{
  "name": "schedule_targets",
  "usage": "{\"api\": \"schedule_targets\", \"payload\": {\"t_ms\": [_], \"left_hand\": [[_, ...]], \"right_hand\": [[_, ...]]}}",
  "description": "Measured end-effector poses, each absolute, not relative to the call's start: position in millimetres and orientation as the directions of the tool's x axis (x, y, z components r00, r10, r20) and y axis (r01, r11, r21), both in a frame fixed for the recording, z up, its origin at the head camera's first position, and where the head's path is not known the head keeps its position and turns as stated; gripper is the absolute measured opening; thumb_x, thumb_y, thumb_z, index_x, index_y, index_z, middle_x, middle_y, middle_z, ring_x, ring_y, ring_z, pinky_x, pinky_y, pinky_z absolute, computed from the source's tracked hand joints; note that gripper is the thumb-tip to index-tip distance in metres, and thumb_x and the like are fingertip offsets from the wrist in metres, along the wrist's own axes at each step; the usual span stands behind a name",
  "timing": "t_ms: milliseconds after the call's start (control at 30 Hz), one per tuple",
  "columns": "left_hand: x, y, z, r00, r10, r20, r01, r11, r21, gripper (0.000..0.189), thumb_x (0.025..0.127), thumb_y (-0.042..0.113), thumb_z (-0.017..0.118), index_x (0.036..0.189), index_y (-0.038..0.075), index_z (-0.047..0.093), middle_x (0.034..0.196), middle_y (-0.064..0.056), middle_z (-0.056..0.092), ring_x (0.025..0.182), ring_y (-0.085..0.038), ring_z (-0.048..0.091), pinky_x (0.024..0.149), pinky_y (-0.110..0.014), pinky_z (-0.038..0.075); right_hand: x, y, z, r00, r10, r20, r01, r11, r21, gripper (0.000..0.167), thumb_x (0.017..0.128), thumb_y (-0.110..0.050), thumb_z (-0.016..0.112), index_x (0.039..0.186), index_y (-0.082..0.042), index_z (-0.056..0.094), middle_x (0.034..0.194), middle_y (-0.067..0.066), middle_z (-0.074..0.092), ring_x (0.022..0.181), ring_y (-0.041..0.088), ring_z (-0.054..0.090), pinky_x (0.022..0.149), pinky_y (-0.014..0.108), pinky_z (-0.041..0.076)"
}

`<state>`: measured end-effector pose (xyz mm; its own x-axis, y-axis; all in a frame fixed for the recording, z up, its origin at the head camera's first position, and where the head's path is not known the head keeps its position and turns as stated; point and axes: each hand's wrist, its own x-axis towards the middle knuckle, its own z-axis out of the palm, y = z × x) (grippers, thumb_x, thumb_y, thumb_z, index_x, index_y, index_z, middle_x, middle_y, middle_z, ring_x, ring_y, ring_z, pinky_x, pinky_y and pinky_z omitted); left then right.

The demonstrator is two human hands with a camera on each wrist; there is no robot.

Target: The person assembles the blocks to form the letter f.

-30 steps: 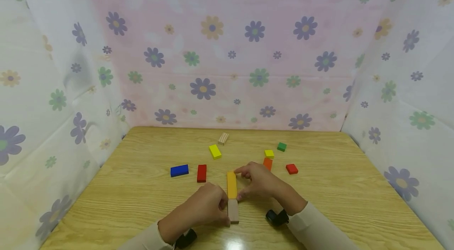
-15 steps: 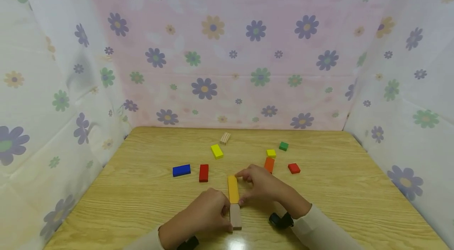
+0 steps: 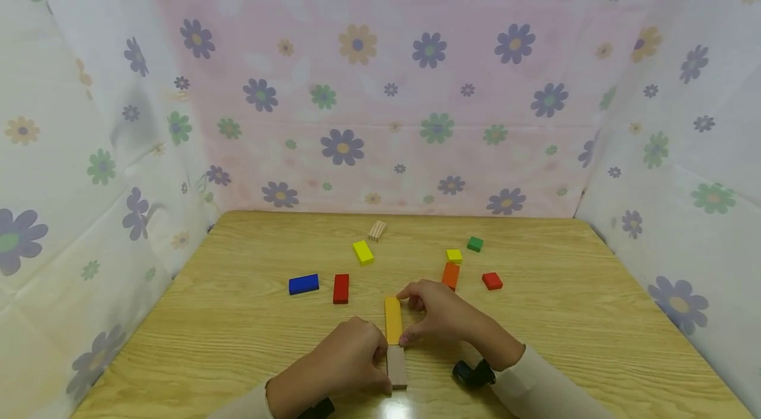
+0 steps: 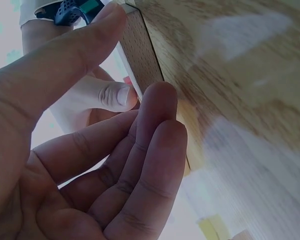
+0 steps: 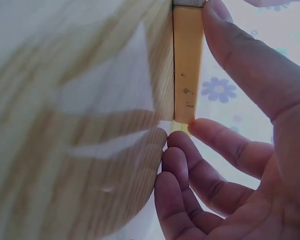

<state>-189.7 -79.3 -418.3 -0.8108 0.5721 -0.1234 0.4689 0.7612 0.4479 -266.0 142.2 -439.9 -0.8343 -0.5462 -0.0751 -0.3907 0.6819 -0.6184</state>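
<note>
In the head view a yellow-orange block [image 3: 393,320] and a plain wooden block [image 3: 396,369] lie end to end in a line on the table. My left hand [image 3: 345,359] grips the plain block from the left, thumb by its near end and fingers by its far end. From the right, my right hand [image 3: 442,313] holds the yellow-orange block lengthwise between thumb and index finger. The left wrist view shows the plain block's side [image 4: 142,50] beyond the thumb. Dark marks dot the yellow-orange block's side [image 5: 186,70] in the right wrist view.
Left of the hands lie a blue block [image 3: 304,284] and a dark red block [image 3: 341,289]. Farther back are a yellow block [image 3: 363,252] and a striped wooden piece [image 3: 377,230]. Orange [image 3: 450,276], small yellow [image 3: 454,256], green [image 3: 475,244] and red [image 3: 492,281] blocks lie right.
Both hands and the two aligned blocks have slid a little toward the person, the blocks staying end to end. The other blocks have stayed where they were; the head view shifted slightly.
</note>
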Motion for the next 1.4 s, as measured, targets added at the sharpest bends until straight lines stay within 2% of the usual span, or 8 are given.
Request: {"api": "schedule_targets", "payload": {"t_ms": [400, 633, 900, 1400], "left_hand": [[-189.9, -79.4, -419.1, -0.811, 0.575, -0.104, 0.486, 0.763, 0.427, 0.045, 0.071, 0.038, 0.095, 0.057, 0.019, 0.057, 0.051, 0.014, 0.034, 0.051, -0.002, 0.033, 0.048, -0.021, 0.026], [-189.6, -79.4, -419.9, -0.816, 0.562, -0.134, 0.468, 0.778, 0.419, 0.040, 0.073, 0.039, 0.095, 0.060, 0.020, 0.061, 0.055, 0.012, 0.040, 0.053, -0.003, 0.037, 0.050, -0.021, 0.028], [-188.7, -78.2, -420.1, -0.815, 0.570, -0.107, 0.488, 0.774, 0.403, 0.045, 0.072, 0.039, 0.095, 0.056, 0.020, 0.057, 0.053, 0.014, 0.040, 0.052, -0.001, 0.037, 0.049, -0.020, 0.029], [-188.4, -78.2, -419.0, -0.822, 0.561, -0.096, 0.486, 0.780, 0.394, 0.042, 0.070, 0.040, 0.096, 0.060, 0.021, 0.060, 0.053, 0.013, 0.037, 0.051, -0.002, 0.034, 0.048, -0.021, 0.027]], "right_hand": [[-262.3, 140.7, -439.7, -0.843, -0.532, -0.077, -0.376, 0.686, -0.623, 0.074, 0.071, -0.046, 0.094, 0.129, -0.013, 0.064, 0.105, -0.003, 0.063, 0.097, 0.015, 0.058, 0.087, 0.038, 0.053], [-260.6, 139.8, -440.7, -0.842, -0.533, -0.084, -0.375, 0.690, -0.619, 0.075, 0.071, -0.047, 0.094, 0.131, -0.013, 0.064, 0.107, -0.002, 0.063, 0.098, 0.015, 0.057, 0.088, 0.039, 0.053], [-260.3, 139.2, -439.1, -0.849, -0.521, -0.092, -0.364, 0.702, -0.612, 0.076, 0.070, -0.047, 0.094, 0.131, -0.014, 0.065, 0.106, -0.003, 0.062, 0.098, 0.015, 0.057, 0.089, 0.039, 0.053], [-259.5, 139.2, -436.2, -0.836, -0.539, -0.100, -0.377, 0.698, -0.608, 0.076, 0.072, -0.045, 0.094, 0.133, -0.011, 0.064, 0.106, -0.002, 0.062, 0.096, 0.016, 0.057, 0.085, 0.036, 0.052]]}}
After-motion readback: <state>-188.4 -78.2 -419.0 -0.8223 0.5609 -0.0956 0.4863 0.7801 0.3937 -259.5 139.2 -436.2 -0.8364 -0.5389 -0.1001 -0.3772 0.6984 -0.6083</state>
